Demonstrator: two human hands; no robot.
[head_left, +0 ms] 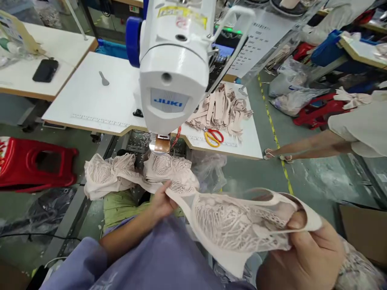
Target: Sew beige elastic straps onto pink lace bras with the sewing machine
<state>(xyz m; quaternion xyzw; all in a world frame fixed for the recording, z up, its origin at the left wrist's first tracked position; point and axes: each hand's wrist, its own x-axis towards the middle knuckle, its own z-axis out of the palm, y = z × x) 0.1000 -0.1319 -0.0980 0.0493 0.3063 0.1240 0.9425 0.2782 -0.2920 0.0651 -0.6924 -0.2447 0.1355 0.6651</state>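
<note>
A beige lace bra point(226, 223) is stretched between my two hands, low in front of the sewing machine. My left hand point(163, 201) pinches its band near the middle. On the right, close to the camera, my right hand point(311, 245) grips the other end, thumb on top; a strap loops around there. More beige bras point(101, 175) lie across my lap and under the machine, and a band seems to run from them towards my left hand. The white JUKI sewing machine point(175, 68) stands above, its needle area point(161, 143) just beyond the bras.
Beige fabric strips point(222, 108) are piled on the white table point(90, 92), beside red and yellow scissors point(213, 137). A red stool point(36, 165) stands at left. A black phone point(46, 70) lies on the neighbouring table. Another person's legs point(314, 147) show at right.
</note>
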